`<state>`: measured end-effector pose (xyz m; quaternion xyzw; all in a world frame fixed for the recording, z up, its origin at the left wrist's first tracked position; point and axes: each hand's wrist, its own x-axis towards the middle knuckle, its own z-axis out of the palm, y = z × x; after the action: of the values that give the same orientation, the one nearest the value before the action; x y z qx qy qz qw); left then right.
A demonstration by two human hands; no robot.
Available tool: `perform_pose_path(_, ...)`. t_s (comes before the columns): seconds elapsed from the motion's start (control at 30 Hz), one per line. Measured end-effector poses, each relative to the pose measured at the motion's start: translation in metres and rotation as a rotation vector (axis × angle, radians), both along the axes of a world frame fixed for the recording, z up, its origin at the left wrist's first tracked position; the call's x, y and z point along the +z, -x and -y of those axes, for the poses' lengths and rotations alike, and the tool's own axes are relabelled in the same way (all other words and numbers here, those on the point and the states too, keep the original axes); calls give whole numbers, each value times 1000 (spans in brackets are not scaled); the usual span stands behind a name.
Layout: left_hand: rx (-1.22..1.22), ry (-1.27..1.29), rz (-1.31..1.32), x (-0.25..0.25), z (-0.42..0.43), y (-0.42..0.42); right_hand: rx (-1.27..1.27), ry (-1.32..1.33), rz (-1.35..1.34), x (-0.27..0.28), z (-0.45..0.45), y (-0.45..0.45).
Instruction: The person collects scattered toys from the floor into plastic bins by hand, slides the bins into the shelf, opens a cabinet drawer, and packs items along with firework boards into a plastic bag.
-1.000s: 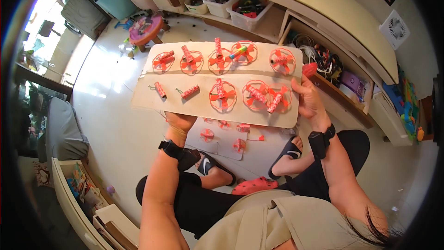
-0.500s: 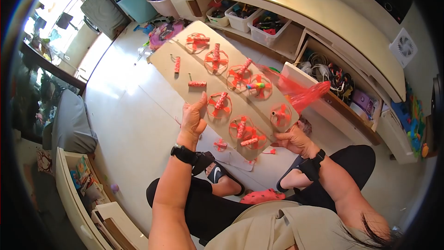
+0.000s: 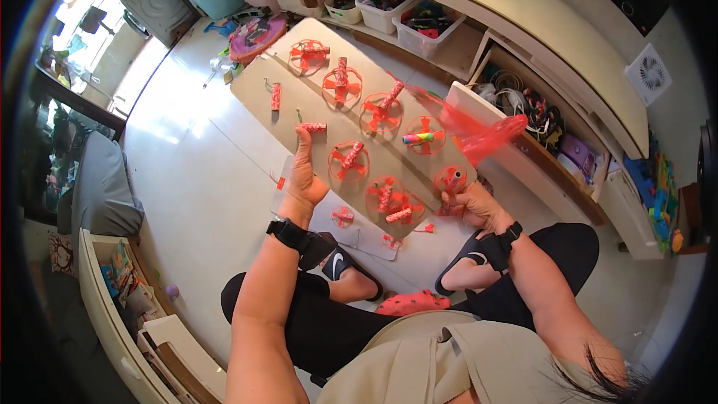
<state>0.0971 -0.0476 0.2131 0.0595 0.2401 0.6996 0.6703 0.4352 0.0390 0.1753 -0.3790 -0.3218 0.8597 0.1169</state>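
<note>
Head cam: cardboard (image 3: pixel 348 126) w/ red propellers (image 3: pixel 341 84) btwn both hands. L hand (image 3: pixel 303 176): thumb on top, fingers hidden under edge, gripping. R hand (image 3: pixel 480 208): curled on nr corner. Red plastic bag (image 3: pixel 490 138) nr drawer (image 3: pixel 553 164); 2nd card (image 3: pixel 321 221) partly hidden below.

Open floor (image 3: pixel 187 142) offers a way in to the cardboard sheet's (image 3: pixel 302 96) left corner, and a bare strip runs between 2 rows of red pieces (image 3: pixel 353 155). A red plastic bag (image 3: pixel 490 138) crowds the upper-right edge; the left hand (image 3: pixel 305 179) and right hand (image 3: pixel 482 208) block parts of the lower edges.
</note>
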Motion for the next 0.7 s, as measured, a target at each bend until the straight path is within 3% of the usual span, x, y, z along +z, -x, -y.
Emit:
perform_pose_path(0.07,-9,16,-30,-3,0,-2,-27,-34,22,-5,-1,-2)
perform_pose_path(0.13,-42,28,68,-1,0,-7,-118,-43,-205,-15,-3,-3)
perform_pose_path(0.23,-133,72,-5,11,3,-14,-260,-22,-70,-6,-2,1)
perform_pose_path(0.43,-121,164,-8,16,5,-34,-439,1,-116,-36,-9,-3)
perform_pose_path(0.53,-158,260,-10,8,10,-42,-489,-63,-7,-43,-14,-3)
perform_pose_path(0.7,-348,365,-63,-22,20,-37,-394,-114,-48,-31,-31,-15)
